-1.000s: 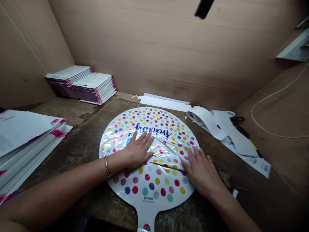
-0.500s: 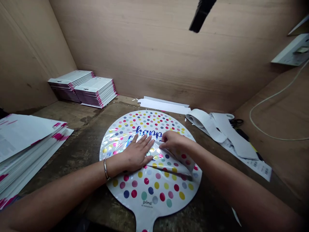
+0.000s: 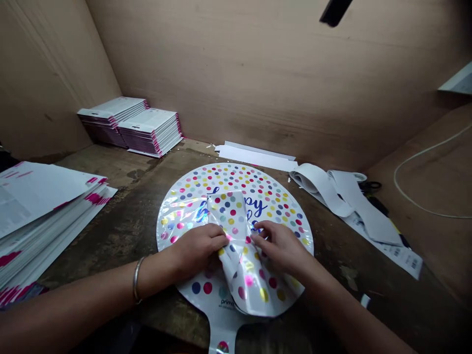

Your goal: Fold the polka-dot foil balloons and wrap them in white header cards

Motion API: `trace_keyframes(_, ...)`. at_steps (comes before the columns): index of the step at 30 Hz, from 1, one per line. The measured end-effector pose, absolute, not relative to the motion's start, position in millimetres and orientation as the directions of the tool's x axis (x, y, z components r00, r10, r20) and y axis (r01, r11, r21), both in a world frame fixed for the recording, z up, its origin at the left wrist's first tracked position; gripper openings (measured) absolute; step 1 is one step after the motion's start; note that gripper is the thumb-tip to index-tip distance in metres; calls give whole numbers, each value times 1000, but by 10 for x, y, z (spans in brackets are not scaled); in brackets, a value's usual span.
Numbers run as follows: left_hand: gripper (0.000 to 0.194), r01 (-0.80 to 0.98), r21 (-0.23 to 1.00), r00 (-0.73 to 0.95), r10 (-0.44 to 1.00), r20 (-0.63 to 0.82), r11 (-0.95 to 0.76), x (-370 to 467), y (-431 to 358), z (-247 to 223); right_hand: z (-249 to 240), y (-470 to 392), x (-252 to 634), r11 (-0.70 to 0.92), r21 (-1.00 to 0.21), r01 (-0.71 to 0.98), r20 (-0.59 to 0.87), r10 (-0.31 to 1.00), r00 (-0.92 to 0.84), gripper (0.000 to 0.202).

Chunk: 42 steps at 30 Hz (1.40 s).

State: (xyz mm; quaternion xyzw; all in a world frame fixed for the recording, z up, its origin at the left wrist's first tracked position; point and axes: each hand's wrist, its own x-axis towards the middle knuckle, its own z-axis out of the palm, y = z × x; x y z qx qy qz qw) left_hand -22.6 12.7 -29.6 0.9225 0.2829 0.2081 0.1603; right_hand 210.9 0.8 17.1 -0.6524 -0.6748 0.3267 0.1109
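A flat, round foil balloon with coloured dots and blue lettering lies on the table, its tail pointing towards me. Over its middle stands a folded-up flap of dotted foil, narrow at the top and wider at the bottom. I cannot tell whether the flap belongs to the same balloon or to a second one on top. My left hand, a bangle on its wrist, is closed on the flap's left edge. With bent fingers, my right hand pinches the foil at the right edge; its fingertips are partly hidden.
Stacks of white and pink cardboard sleeves stand at the back left, and another stack lies at the near left. White paper strips lie along the back wall. At the right are a curled label roll and black-handled scissors.
My left hand has gone from lying flat to gripping the foil, lower down. The flap now folds over the middle, uncovering lettering at the right. My right hand has moved slightly right and down.
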Motion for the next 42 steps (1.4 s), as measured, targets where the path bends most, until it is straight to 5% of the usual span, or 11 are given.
trace_keyframes(4,25,352,555,770,570,286,-754,-324,83,-343,197,-313,2199,428,-427,797,-83,859,-505,67)
trace_keyframes(7,25,322,563,790,544,284,-761,-380,63,-316,173,-456,2174,527,-368,766,-152,778,-609,63)
trace_keyframes(14,24,440,320,812,524,257,-839,-454,-50,-231,112,-564,2144,488,-336,806,-155,815,-558,71)
trace_keyframes(21,20,446,350,772,552,315,-823,-458,-73,-265,-100,-688,2039,427,-368,826,31,893,-448,69)
trace_keyframes(26,21,495,389,733,614,292,-777,-469,-89,-261,-174,-624,2059,443,-332,832,144,896,-420,40)
trace_keyframes(31,21,479,380,755,593,281,-791,-461,-93,-252,-140,-630,2096,490,-375,787,134,869,-477,49)
trace_keyframes(35,22,489,429,739,622,260,-760,-472,-80,-216,-109,-618,2074,471,-431,770,122,875,-468,35)
trace_keyframes(42,20,741,527,419,900,123,-417,-361,-57,-161,-92,-468,1938,124,-556,822,90,992,-89,23)
